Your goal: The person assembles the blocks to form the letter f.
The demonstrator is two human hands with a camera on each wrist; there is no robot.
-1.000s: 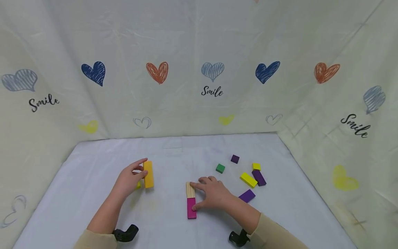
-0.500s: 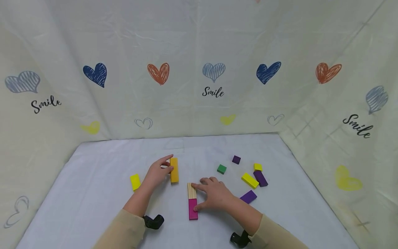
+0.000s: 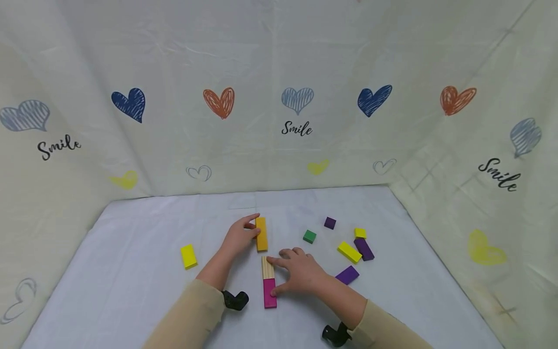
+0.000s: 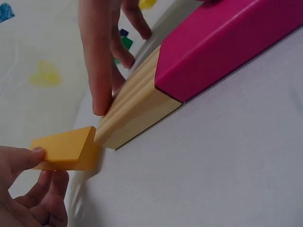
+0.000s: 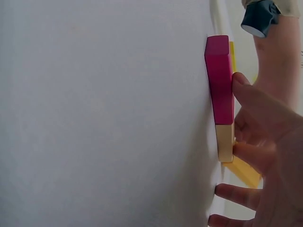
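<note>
My left hand (image 3: 239, 237) pinches an orange rectangular block (image 3: 261, 234) between thumb and fingers. In the left wrist view this orange block (image 4: 64, 147) is close to the far end of a plain, grooved wooden block (image 4: 137, 106). That wooden block lies end to end with a magenta block (image 3: 270, 293), forming one straight row on the white cloth. My right hand (image 3: 301, 272) spreads along the row's right side. Its thumb touches the magenta block and its index fingertip touches the wooden block, while the other fingers reach out beyond.
A yellow block (image 3: 189, 256) lies on the left. To the right are a green block (image 3: 309, 236), a dark purple cube (image 3: 330, 223), a long yellow block (image 3: 349, 252), a small yellow block (image 3: 360, 233) and two purple blocks (image 3: 364, 249). A heart-printed curtain (image 3: 257, 145) closes off the back.
The left hand has carried the orange block rightward, from the left side to just beyond the wooden block's far end. This uncovered the left yellow block. The right hand has stayed in place.
</note>
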